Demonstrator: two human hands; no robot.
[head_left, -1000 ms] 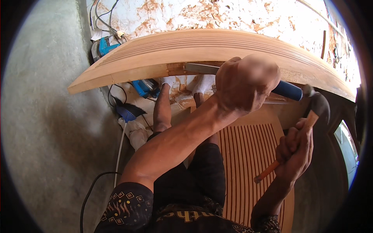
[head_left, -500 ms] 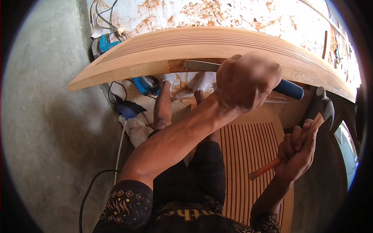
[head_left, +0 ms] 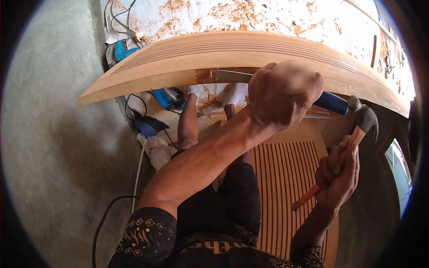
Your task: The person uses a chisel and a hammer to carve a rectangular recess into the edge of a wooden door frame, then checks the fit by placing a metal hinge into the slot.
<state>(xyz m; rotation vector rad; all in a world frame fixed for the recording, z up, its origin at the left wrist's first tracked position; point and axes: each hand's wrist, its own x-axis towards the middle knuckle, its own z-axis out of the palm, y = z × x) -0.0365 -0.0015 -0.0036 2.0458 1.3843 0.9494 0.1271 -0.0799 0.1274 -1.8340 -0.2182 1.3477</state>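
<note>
Chisel (head_left: 232, 76) at the panel (head_left: 241, 49), hammer (head_left: 367, 119) against its end

At 12 o'clock a large wooden panel, grooved on its upper face, spans the view. The chisel lies along its near edge, toward 1 o'clock, its flat blade pointing to 11 at a darker recess (head_left: 204, 77).

The left hand (head_left: 283, 98), at 2 o'clock, has its fingers wrapped firmly around the chisel's blue handle; part of the hand is blurred. The right hand (head_left: 338, 172), between 3 and 4 o'clock, has its fingers curled tightly about the hammer's wooden handle.

Half a second ago the hammer head stood apart from the chisel; now its face appears to touch the handle's end, at 3 o'clock. The swing seems to have reached contact, while the blade shows no clear shift along the recess.

As for containers, a pale, crumpled bag (head_left: 156, 151) sits toward 9 o'clock beside a blue brush (head_left: 146, 128); its contents cannot be seen. A blue power tool (head_left: 167, 98) rests at 10 o'clock, and a slatted board (head_left: 290, 192) lies at 4.
</note>
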